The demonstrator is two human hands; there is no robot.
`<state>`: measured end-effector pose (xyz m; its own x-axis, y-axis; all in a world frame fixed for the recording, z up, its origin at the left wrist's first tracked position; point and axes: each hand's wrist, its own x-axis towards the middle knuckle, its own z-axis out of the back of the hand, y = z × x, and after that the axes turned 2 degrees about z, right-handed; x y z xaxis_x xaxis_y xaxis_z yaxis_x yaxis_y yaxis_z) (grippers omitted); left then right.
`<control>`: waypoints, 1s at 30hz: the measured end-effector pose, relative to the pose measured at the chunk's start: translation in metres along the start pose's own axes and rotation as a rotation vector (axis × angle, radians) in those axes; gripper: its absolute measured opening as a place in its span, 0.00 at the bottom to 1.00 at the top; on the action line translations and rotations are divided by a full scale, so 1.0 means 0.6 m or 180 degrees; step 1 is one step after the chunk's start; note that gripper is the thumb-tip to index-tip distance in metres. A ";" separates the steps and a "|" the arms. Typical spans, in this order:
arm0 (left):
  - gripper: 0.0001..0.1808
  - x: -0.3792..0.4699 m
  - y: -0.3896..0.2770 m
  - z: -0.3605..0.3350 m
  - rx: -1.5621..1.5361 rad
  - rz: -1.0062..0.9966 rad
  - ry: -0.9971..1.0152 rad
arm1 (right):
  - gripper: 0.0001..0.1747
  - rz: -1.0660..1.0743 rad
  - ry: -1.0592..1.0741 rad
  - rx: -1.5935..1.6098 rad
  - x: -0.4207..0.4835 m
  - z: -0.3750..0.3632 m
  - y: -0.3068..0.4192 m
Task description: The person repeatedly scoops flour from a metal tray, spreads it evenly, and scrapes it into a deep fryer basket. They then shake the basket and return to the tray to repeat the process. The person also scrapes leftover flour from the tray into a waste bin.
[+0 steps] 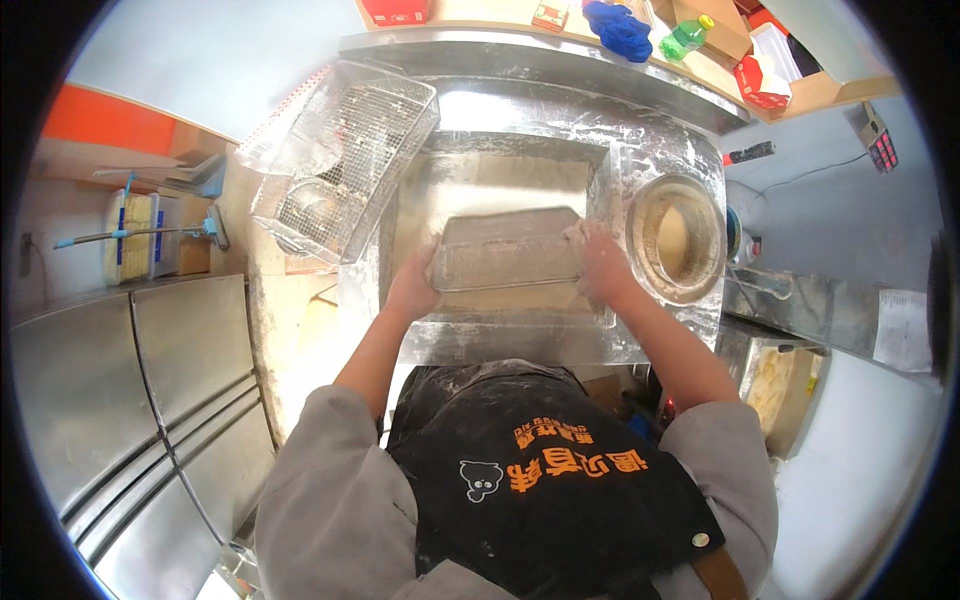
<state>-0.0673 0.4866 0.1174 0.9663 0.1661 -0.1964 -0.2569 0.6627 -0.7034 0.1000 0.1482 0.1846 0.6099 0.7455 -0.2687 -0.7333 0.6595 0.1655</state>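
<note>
Both my hands grip a rectangular wire-mesh basket [511,251], dusted with flour, by its two ends. My left hand [414,283] is at its left end, and my right hand [602,261] wraps the upper right corner, with flour on the fingers. The basket is tilted over a rectangular recessed basin [600,176] in a floury stainless-steel worktable [517,343]. Pale flour lies in the basin below it. Whether anything is inside the basket cannot be told.
A larger mesh basket [360,142], partly covered by clear plastic, lies across the table's left corner. Right of the basin stands a round, flour-coated metal container [641,259]. A shelf behind holds a blue cloth [619,31] and a green bottle [684,41]. Steel cabinets [196,326] stand left.
</note>
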 end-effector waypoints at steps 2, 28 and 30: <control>0.48 0.017 -0.019 0.001 -0.0022 0.0377 0.0236 | 0.35 -0.0079 -0.0321 -0.0031 0.015 -0.043 -0.008; 0.45 0.079 -0.032 -0.088 0.1413 0.0268 0.1599 | 0.45 -0.0892 -0.0222 0.0274 -0.075 -0.175 0.005; 0.45 0.066 -0.034 -0.079 0.1396 0.0250 0.1737 | 0.46 -0.0845 -0.0169 0.0325 -0.093 -0.162 0.015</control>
<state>-0.0244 0.4451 0.0919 0.7710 -0.0884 -0.6307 -0.1856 0.9161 -0.3554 0.0298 0.1032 0.1087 0.7934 0.5477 -0.2658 -0.5134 0.8366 0.1913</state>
